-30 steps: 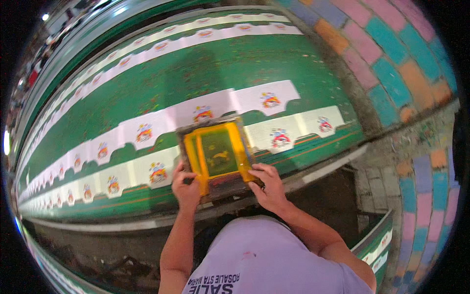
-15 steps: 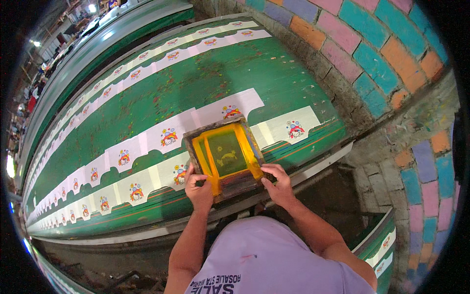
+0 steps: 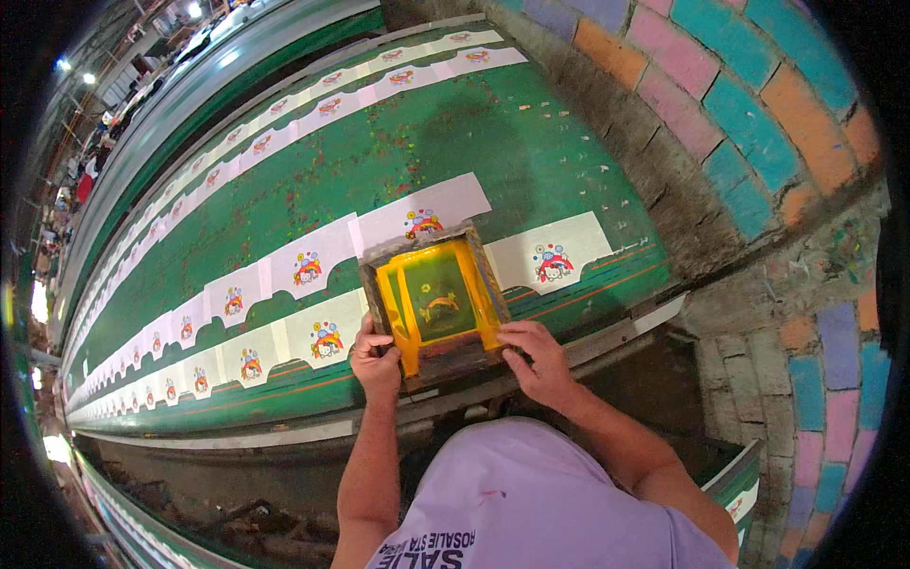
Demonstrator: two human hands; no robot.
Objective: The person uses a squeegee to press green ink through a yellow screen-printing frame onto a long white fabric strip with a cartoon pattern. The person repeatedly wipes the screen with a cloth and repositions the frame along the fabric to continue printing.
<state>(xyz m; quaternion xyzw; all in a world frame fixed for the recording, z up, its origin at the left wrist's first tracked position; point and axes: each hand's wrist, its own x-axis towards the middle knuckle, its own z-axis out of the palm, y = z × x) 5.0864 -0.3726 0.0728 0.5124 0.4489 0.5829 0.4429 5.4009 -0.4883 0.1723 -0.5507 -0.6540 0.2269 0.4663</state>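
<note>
Both my hands grip a small screen printing frame [image 3: 487, 275], dark and worn along its edges, with yellow tape around a greenish mesh. A faint rainbow-like design shows in the mesh. My left hand [image 3: 376, 362] is closed on its lower left corner, thumb on top. At the lower right corner my right hand [image 3: 534, 358] pinches the edge. Beneath the frame lies a row of white cut fabric pieces [image 3: 588, 232] with colourful cartoon prints; the frame covers part of one. Whether the frame touches the fabric I cannot tell.
The long green table [image 3: 550, 133] carries more printed white pieces [image 3: 408, 81] along its far side. Beyond it stands another long table [image 3: 227, 71]. A painted brick wall [image 3: 730, 57] rises at the right. Another green table's corner [image 3: 735, 484] is at the lower right.
The view has shifted slightly, so the printed pieces appear farther left relative to the frame. Both hands keep their hold on it, and the mesh design looks more orange.
</note>
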